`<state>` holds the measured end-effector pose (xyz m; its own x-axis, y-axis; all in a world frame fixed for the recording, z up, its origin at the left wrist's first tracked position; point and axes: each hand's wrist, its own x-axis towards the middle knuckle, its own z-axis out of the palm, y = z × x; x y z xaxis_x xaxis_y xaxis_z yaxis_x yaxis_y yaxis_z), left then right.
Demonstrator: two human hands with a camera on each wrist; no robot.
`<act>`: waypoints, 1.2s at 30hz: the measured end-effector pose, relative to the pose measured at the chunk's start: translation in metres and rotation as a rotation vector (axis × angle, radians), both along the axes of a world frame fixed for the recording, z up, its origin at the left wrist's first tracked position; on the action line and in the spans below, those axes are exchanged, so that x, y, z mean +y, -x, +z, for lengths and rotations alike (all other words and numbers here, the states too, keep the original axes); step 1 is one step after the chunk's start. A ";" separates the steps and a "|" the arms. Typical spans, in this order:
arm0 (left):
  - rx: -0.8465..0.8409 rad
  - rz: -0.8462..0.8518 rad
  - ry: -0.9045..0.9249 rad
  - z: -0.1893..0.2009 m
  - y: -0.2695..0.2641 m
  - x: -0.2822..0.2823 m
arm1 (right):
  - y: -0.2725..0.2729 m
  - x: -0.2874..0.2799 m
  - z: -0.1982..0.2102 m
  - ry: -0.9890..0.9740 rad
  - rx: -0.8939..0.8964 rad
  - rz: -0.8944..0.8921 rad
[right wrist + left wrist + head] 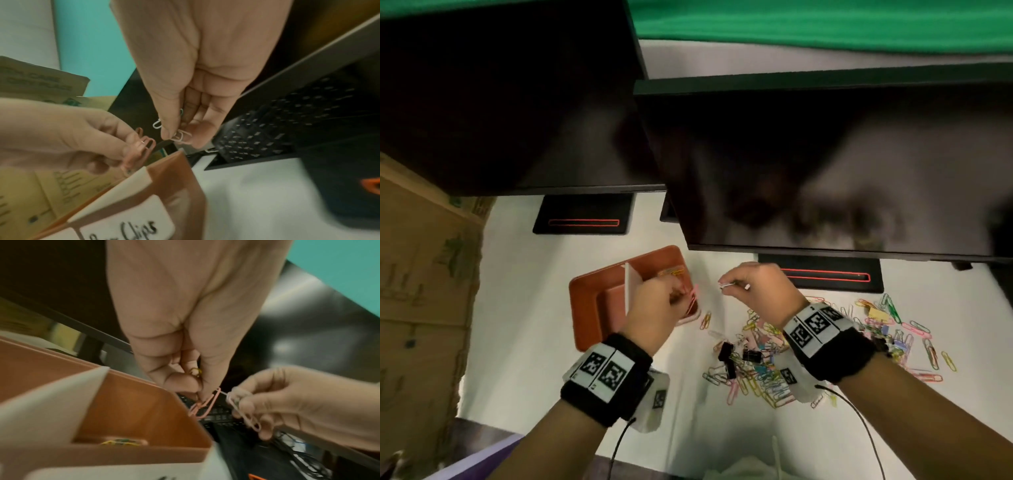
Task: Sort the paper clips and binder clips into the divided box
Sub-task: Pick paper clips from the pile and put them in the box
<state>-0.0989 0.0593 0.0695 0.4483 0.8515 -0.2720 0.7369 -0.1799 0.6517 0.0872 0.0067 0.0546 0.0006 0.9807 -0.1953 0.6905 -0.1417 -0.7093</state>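
- Just below my left hand, whose fingers pinch pink paper clips, sits the divided box; release over its clip compartment.
- My right hand pinches pale clips.

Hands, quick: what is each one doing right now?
Left hand: pinching pink wire paper clips over the brown divided box.
Right hand: pinching pale wire paper clips.
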 end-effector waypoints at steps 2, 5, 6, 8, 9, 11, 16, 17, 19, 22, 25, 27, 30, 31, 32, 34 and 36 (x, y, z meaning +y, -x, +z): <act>0.030 0.027 0.038 0.000 0.012 0.008 | 0.025 0.020 0.005 -0.020 0.030 0.039; 0.029 -0.041 0.083 0.002 0.028 0.013 | 0.059 0.045 0.006 0.024 0.073 0.094; 0.018 -0.051 0.052 0.003 0.036 0.015 | 0.067 0.050 0.006 0.039 0.077 0.112; -0.019 0.000 -0.028 0.002 0.055 0.015 | 0.078 0.057 0.005 0.060 0.078 0.121; -0.030 0.052 -0.056 0.000 0.066 0.014 | 0.082 0.059 0.004 0.060 0.072 0.123; -0.026 0.153 -0.049 -0.006 0.085 0.008 | 0.090 0.063 0.000 0.064 0.008 0.175; 0.018 0.090 0.068 -0.033 0.110 -0.008 | 0.111 0.073 -0.024 0.248 -0.208 0.486; 0.010 0.082 0.065 -0.035 0.111 -0.008 | 0.114 0.074 -0.028 0.296 -0.238 0.520; -0.003 0.074 0.056 -0.038 0.112 -0.006 | 0.121 0.079 -0.032 0.389 -0.272 0.538; -0.009 0.050 0.049 -0.041 0.114 -0.004 | 0.130 0.085 -0.040 0.466 -0.293 0.530; -0.009 0.052 0.056 -0.044 0.115 -0.004 | 0.136 0.090 -0.048 0.497 -0.374 0.568; -0.017 0.061 0.050 -0.044 0.115 -0.005 | 0.139 0.092 -0.050 0.529 -0.371 0.575; -0.025 0.066 0.039 -0.045 0.115 -0.005 | 0.137 0.094 -0.041 0.519 -0.349 0.557; -0.023 0.068 0.042 -0.045 0.114 -0.004 | 0.132 0.093 -0.034 0.470 -0.349 0.544; -0.022 0.070 0.043 -0.044 0.113 -0.004 | 0.125 0.090 -0.024 0.390 -0.338 0.534; -0.015 0.074 0.050 -0.044 0.111 -0.003 | 0.108 0.079 -0.004 0.248 -0.216 0.441; -0.004 0.086 0.049 -0.044 0.110 -0.003 | 0.087 0.061 0.015 0.148 -0.076 0.294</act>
<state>-0.2092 0.0567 0.0259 0.3750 0.8727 -0.3128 0.7458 -0.0836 0.6609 0.0002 0.0681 0.0695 -0.2577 0.9021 -0.3462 0.7675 -0.0265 -0.6405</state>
